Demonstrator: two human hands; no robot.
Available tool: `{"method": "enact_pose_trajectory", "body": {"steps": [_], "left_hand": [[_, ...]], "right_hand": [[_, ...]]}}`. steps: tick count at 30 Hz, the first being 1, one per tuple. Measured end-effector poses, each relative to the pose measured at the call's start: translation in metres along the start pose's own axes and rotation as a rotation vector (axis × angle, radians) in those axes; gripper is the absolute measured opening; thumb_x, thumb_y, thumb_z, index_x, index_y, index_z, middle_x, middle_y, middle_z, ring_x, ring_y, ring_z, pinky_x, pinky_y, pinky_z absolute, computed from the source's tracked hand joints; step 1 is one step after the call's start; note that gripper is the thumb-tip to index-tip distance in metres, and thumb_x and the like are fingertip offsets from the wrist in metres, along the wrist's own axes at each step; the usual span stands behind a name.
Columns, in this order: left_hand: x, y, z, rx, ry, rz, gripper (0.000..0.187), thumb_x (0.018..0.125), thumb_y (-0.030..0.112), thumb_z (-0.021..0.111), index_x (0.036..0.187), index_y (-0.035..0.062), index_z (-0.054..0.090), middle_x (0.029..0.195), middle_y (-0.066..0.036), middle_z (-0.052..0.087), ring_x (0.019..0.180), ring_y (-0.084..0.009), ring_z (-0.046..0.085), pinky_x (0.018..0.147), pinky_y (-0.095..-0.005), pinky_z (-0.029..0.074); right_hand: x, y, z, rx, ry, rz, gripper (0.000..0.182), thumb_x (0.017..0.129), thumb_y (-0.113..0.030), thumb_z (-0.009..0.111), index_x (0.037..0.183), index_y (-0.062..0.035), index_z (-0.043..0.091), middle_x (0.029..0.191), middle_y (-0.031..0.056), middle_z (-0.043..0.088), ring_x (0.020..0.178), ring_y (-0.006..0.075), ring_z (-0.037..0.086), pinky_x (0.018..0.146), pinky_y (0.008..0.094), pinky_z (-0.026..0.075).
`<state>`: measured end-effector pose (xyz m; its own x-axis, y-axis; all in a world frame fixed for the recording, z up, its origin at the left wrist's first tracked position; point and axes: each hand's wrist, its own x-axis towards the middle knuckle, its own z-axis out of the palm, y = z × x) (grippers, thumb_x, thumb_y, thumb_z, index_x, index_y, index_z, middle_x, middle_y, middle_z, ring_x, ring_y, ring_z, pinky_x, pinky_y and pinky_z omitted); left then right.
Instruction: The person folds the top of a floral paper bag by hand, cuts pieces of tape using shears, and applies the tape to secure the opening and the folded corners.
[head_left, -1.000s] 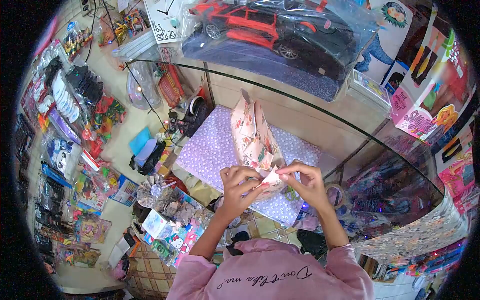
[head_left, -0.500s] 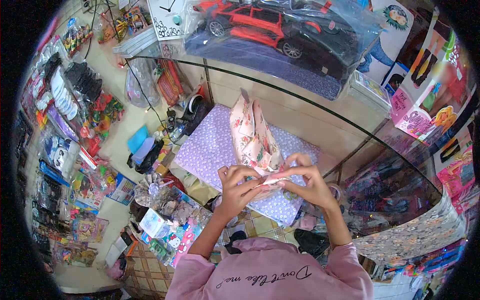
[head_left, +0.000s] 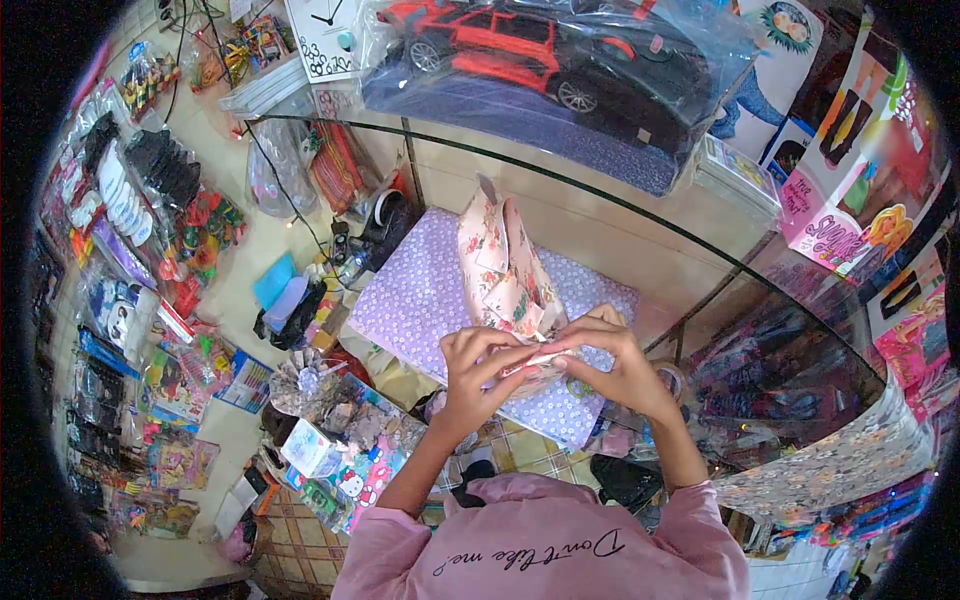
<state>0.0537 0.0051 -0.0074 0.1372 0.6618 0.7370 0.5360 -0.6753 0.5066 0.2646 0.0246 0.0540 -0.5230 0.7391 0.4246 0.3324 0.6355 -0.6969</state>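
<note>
A pale pink paper (head_left: 508,268) with a flower print lies folded into a long, upward-pointing shape, with loose flaps at its far end. It rests on a purple flowered sheet (head_left: 398,298). My left hand (head_left: 478,375) pinches the paper's near end between thumb and fingers. From the other side, my right hand (head_left: 612,358) grips the same end, its fingertips close to the left ones. A narrow folded edge shows between the fingertips. What lies inside the paper, if anything, is hidden.
A glass counter edge (head_left: 560,165) curves past the sheet, with a boxed red toy car (head_left: 500,45) above it. At left, packaged goods (head_left: 130,200) crowd a pale surface. A Hello Kitty box (head_left: 355,480) stands near my left forearm. Dolls' packaging (head_left: 840,235) is at right.
My right hand's raised fingers have come down onto the paper's near end, closer to my left hand. The left fingers have shifted slightly along the fold.
</note>
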Motion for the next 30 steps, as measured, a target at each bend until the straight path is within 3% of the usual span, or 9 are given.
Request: {"method": "enact_pose_trajectory", "body": {"steps": [7,13,21,27,30], "left_hand": [[-0.003,-0.001,0.003,-0.002,0.018,0.013,0.020,0.073,0.019,0.077,0.092,0.0149,0.073,0.094,0.003,0.062,0.094,-0.0174,0.052,0.087,-0.0350,0.029],[-0.004,-0.001,0.007,-0.030,0.027,0.007,0.015,0.073,0.017,0.078,0.085,0.0129,0.071,0.097,0.001,0.061,0.096,-0.0194,0.051,0.087,-0.0361,0.029],[-0.011,0.000,0.008,-0.038,0.075,-0.047,0.017,0.070,0.017,0.081,0.081,0.0096,0.069,0.114,-0.008,0.056,0.106,-0.0251,0.048,0.090,-0.0379,0.032],[-0.006,0.003,0.007,-0.040,0.134,-0.014,0.020,0.068,0.011,0.082,0.080,0.0100,0.066,0.100,-0.005,0.065,0.094,-0.0214,0.057,0.084,-0.0345,0.036],[-0.006,0.002,0.010,-0.223,0.279,-0.151,0.026,0.066,0.006,0.082,0.083,0.0095,0.063,0.092,-0.004,0.067,0.084,-0.0206,0.062,0.081,-0.0337,0.038]], "right_hand": [[0.000,-0.001,0.002,-0.007,0.071,-0.030,0.024,0.075,-0.009,0.077,0.099,-0.0099,0.073,0.093,0.0046,0.069,0.087,0.0211,0.055,0.081,0.0321,0.041],[-0.003,0.001,0.005,-0.047,0.082,0.016,0.018,0.076,-0.008,0.076,0.094,-0.0067,0.072,0.093,0.0062,0.067,0.090,0.0215,0.054,0.084,0.0343,0.041],[-0.001,0.004,0.013,-0.122,0.095,0.146,0.018,0.076,-0.020,0.079,0.087,-0.0079,0.071,0.115,0.0085,0.050,0.108,0.0260,0.040,0.094,0.0367,0.033],[0.001,0.021,0.018,0.106,0.133,0.128,0.016,0.074,-0.015,0.080,0.087,-0.0082,0.072,0.110,0.0080,0.054,0.095,0.0217,0.049,0.086,0.0334,0.039],[0.005,0.021,0.015,0.154,0.111,0.144,0.013,0.075,-0.009,0.079,0.084,-0.0056,0.070,0.109,0.0070,0.056,0.096,0.0164,0.053,0.086,0.0296,0.041]]}}
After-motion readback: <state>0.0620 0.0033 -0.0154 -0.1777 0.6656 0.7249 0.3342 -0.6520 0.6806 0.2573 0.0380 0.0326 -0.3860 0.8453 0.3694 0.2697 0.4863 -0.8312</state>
